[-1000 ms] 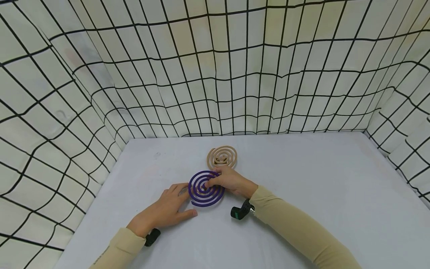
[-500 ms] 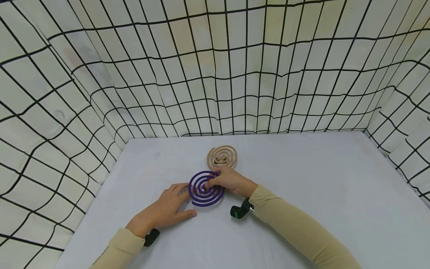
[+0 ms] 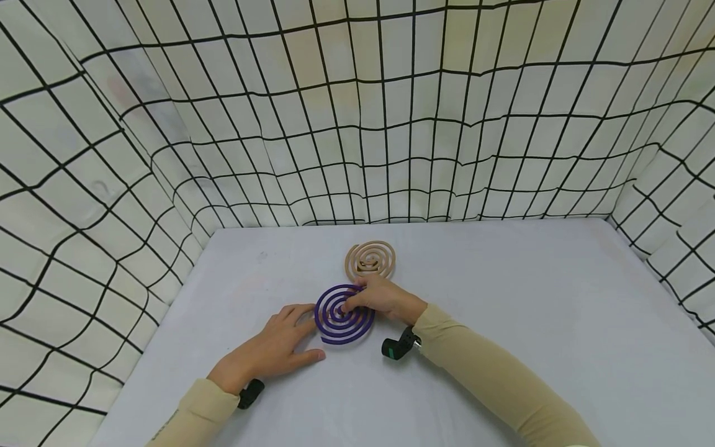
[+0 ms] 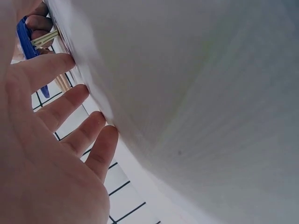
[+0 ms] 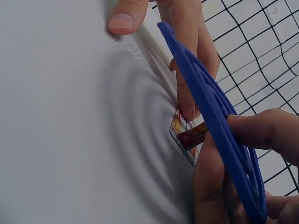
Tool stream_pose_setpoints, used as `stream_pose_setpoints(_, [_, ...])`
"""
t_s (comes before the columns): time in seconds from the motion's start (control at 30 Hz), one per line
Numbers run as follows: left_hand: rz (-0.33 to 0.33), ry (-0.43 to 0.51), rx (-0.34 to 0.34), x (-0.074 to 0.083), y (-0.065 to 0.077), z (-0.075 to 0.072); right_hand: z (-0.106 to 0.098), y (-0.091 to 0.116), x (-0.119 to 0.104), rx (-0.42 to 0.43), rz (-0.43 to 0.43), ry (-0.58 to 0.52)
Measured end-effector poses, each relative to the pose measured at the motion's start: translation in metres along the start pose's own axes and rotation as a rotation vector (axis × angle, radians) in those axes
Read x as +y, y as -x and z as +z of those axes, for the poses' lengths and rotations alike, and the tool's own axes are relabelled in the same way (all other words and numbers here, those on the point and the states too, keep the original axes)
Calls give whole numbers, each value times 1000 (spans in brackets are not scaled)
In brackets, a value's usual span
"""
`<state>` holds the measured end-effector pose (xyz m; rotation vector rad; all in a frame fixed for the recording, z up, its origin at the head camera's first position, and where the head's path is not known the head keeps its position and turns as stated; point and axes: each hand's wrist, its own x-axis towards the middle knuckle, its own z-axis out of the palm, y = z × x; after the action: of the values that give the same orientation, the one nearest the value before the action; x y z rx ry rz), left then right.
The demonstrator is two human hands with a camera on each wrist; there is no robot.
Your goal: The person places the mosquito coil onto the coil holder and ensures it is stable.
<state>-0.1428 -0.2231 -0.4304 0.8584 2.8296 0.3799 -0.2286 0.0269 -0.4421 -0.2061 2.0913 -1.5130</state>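
Observation:
A purple mosquito coil [image 3: 338,320], blue in the wrist views, is held a little above the table by my right hand [image 3: 388,301]. Thumb and fingers pinch it near its centre. Under the coil [image 5: 212,112], in the right wrist view, a small printed metal stand [image 5: 180,126] sits on the cloth, its upright strip reaching up to the coil's middle. My left hand [image 3: 268,347] lies palm down with fingers extended; one fingertip touches the stand's base. From the left wrist, its fingers [image 4: 65,107] rest against the cloth. Whether the strip passes into the coil is hidden.
Just behind the right hand, a tan mosquito coil [image 3: 385,251] stands over its own small stand [image 3: 367,268]. White cloth covers the table [image 3: 503,279]. Black netting [image 3: 413,118] over white walls encloses the back and sides.
Almost nothing differs: both hands and the purple coil keep their places, with only a slight shift of the head view.

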Motion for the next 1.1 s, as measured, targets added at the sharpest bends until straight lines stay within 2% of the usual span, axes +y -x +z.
stream_pose_setpoints(0.47, [1, -15, -13, 1, -1, -1, -2, 2, 0, 24, 5, 62])
stream_pose_setpoints(0.83, [-31, -16, -28, 2, 1, -1, -4, 9, 3, -21, 33, -83])
stream_pose_setpoints(1.1, [-54, -30, -27, 3, 2, -2, -7, 12, 5, -25, 38, -77])
